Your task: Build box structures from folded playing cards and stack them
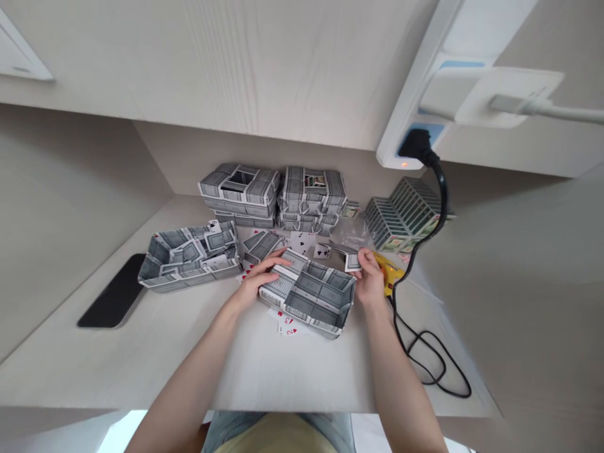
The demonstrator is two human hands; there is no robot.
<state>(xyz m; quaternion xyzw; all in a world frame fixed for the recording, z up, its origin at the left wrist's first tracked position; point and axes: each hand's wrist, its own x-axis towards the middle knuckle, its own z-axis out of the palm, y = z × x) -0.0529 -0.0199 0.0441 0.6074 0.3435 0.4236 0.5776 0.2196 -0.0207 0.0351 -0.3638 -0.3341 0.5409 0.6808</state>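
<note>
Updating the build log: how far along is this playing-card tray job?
Done-looking: stacked card trays at the back. In hand: one tray, left hand resting on it, right hand pinching a single card at its edge. Remaining: loose playing cards lying around it; how many are needed, can't tell.

This is a home desk nook: a pale woodgrain built-in surface (292,371) is running beneath a matching overhead shelf (212,69), a power strip (427,82) is hanging upper right, and stacked playing-card boxes (240,189) are sitting center back.
</note>
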